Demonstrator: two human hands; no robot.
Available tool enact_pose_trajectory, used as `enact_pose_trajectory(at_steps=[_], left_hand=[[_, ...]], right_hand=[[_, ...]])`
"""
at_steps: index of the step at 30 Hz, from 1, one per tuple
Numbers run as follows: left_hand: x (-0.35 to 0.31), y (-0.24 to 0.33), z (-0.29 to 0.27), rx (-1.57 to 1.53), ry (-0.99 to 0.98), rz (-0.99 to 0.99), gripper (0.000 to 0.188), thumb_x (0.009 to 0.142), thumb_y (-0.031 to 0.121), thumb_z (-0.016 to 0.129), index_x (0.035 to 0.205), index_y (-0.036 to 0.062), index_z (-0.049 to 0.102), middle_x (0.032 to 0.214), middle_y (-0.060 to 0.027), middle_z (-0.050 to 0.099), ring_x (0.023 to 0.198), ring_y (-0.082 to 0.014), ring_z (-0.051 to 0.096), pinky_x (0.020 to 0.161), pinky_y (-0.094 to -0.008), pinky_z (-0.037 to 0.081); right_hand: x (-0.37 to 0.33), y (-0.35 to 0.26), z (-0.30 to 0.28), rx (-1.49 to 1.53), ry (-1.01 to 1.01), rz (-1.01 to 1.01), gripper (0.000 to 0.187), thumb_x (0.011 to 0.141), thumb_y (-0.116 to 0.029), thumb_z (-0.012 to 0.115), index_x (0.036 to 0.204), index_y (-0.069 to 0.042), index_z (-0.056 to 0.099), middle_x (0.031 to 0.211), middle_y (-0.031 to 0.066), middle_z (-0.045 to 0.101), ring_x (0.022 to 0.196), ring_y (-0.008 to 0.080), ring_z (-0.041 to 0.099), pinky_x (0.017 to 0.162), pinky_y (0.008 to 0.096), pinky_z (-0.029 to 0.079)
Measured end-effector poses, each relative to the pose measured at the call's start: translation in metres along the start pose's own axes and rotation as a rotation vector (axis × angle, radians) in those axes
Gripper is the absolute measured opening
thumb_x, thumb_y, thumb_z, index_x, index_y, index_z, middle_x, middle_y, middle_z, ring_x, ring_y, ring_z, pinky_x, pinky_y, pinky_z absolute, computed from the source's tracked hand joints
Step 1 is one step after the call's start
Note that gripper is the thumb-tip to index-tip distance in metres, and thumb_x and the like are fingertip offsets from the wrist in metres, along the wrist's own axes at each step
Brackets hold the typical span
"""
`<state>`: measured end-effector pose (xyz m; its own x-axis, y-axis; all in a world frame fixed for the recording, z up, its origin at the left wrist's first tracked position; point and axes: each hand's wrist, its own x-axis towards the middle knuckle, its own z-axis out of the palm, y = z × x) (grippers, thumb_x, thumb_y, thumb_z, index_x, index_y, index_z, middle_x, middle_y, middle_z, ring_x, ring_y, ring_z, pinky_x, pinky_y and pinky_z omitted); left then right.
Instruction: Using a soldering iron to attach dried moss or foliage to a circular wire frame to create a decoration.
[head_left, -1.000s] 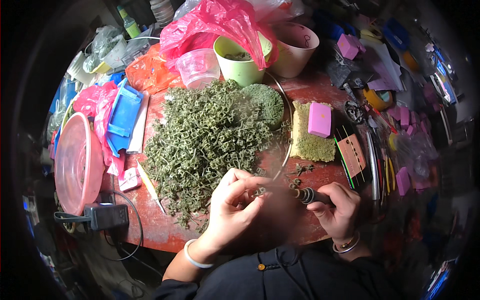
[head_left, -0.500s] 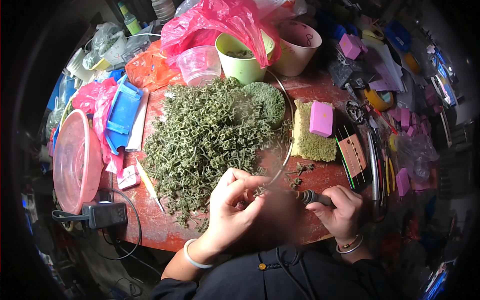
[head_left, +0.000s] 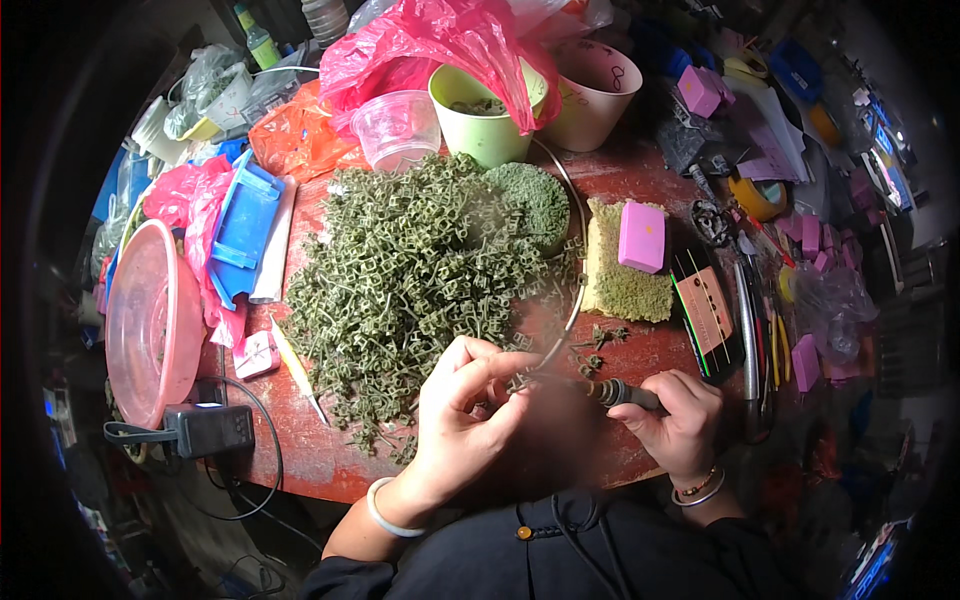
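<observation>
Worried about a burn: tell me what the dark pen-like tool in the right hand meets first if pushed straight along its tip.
Likely the left hand: the dark pen-like tool in the right hand points left at its fingertips; depth unclear.

Pink bowl (head_left: 150, 330), green cup (head_left: 480, 125), black adapter (head_left: 210, 430)

My fingers (head_left: 500, 385) pinch a small matt green plastic piece (head_left: 520, 380), like those in the rough, dull heap (head_left: 420, 270) on the counter (head_left: 300, 450), whose red-brown top looks worn and matt. The tool (head_left: 625, 395) in my right hand (head_left: 675, 420) has a dark, smooth grip. The pink bag (head_left: 430, 45) is thin, glossy plastic, the clear cup (head_left: 397, 125) glossy too. The pink basin (head_left: 150, 320) is smooth, translucent plastic. The green pad (head_left: 625, 285) looks coarse and fuzzy; the pink block (head_left: 642, 237) on it is matt.
</observation>
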<state>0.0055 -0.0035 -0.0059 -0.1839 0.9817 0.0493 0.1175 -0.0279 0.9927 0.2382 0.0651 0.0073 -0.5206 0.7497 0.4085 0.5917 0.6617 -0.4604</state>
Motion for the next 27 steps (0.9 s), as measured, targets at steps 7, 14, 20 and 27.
enact_pose_trajectory(at_steps=[7, 14, 20, 27], left_hand=[[0.004, 0.006, 0.001, -0.033, 0.012, 0.040, 0.028, 0.083, -0.009, 0.067, 0.109, -0.0002, 0.069, 0.095, -0.0018, 0.052, 0.081, -0.0063, 0.052, 0.068, -0.0171, 0.043], [0.006, 0.004, -0.006, -0.688, -0.032, -0.355, 0.009, 0.093, 0.005, 0.063, 0.097, 0.0032, 0.056, 0.092, -0.0066, 0.059, 0.074, -0.0101, 0.058, 0.052, -0.0214, 0.047], [0.006, -0.001, -0.010, -0.718, -0.018, -0.400, 0.009, 0.094, 0.008, 0.063, 0.092, 0.0053, 0.054, 0.089, -0.0051, 0.059, 0.072, -0.0093, 0.056, 0.049, -0.0209, 0.045], [0.006, 0.007, -0.008, -0.607, -0.027, -0.381, 0.021, 0.089, 0.005, 0.069, 0.108, 0.0045, 0.059, 0.093, -0.0009, 0.060, 0.077, -0.0063, 0.056, 0.057, -0.0188, 0.046]], right_hand=[[0.004, -0.006, -0.007, 0.142, -0.032, 0.220, 0.039, 0.080, -0.033, 0.081, 0.074, -0.003, 0.057, 0.059, 0.0052, 0.055, 0.049, 0.0163, 0.055, 0.045, 0.0309, 0.043], [0.035, -0.006, 0.043, 0.246, -0.055, 0.189, 0.025, 0.080, -0.011, 0.076, 0.091, -0.002, 0.055, 0.078, 0.0139, 0.064, 0.068, 0.0329, 0.066, 0.056, 0.0405, 0.050], [0.050, -0.007, 0.057, 0.134, -0.076, 0.037, 0.017, 0.082, -0.009, 0.068, 0.089, -0.005, 0.052, 0.073, 0.0145, 0.058, 0.067, 0.0360, 0.061, 0.058, 0.0462, 0.047], [0.050, -0.016, 0.038, 0.500, -0.116, 0.303, 0.017, 0.080, -0.002, 0.070, 0.086, -0.004, 0.054, 0.074, 0.0051, 0.060, 0.059, 0.0159, 0.057, 0.053, 0.0298, 0.046]])
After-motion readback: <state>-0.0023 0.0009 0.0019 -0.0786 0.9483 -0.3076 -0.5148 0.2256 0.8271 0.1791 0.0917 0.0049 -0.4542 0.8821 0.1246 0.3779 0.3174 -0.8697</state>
